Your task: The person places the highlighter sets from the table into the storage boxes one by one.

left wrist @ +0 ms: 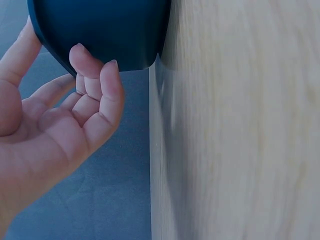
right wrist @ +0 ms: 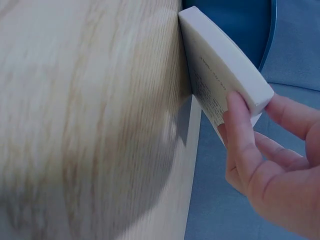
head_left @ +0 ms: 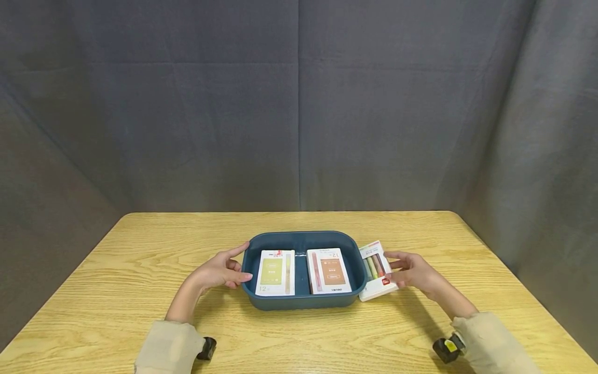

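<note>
A dark blue two-compartment tray sits on the table. My left hand holds its left end, thumb and index finger at the rim, other fingers curled by the outer wall. My right hand grips a white box with a window showing several coloured sticks, perhaps pens or crayons. In the right wrist view, this box stands tilted beside the tray's right end, its lower edge close to the tabletop. Inside the tray, a green-panelled white box lies left, an orange-panelled white box right.
The wood-grain table extends around the tray on all sides. Dark grey curtain hangs behind the table's far edge and along both sides. Black wrist devices are worn at the beige sleeves.
</note>
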The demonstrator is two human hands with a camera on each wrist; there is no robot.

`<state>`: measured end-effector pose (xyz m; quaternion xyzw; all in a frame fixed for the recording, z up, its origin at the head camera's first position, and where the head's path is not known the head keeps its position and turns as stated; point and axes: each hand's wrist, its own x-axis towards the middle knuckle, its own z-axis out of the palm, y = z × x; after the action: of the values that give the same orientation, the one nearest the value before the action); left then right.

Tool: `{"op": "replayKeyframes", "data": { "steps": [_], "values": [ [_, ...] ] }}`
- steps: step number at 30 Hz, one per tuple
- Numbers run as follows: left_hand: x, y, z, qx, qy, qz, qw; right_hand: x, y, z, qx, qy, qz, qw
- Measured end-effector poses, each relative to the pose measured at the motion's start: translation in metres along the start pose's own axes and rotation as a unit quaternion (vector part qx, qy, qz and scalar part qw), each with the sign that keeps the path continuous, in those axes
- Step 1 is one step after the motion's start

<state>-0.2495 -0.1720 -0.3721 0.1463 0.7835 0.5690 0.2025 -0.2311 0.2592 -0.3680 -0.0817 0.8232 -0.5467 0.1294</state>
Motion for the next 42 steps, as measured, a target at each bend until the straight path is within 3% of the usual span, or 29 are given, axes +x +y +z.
{"op": "replayKeyframes", "data": {
  "steps": [19, 42],
  "values": [
    [0.0, -0.002, 0.0, -0.01, -0.007, 0.003, 0.9999, -0.004, 0.005, -0.009, 0.045, -0.008, -0.016, 0.9988],
    [0.0, 0.0, 0.0, 0.003, 0.004, -0.009, 0.9999, -0.013, -0.02, -0.038, 0.056, 0.024, -0.05, 0.9969]
  ]
}}
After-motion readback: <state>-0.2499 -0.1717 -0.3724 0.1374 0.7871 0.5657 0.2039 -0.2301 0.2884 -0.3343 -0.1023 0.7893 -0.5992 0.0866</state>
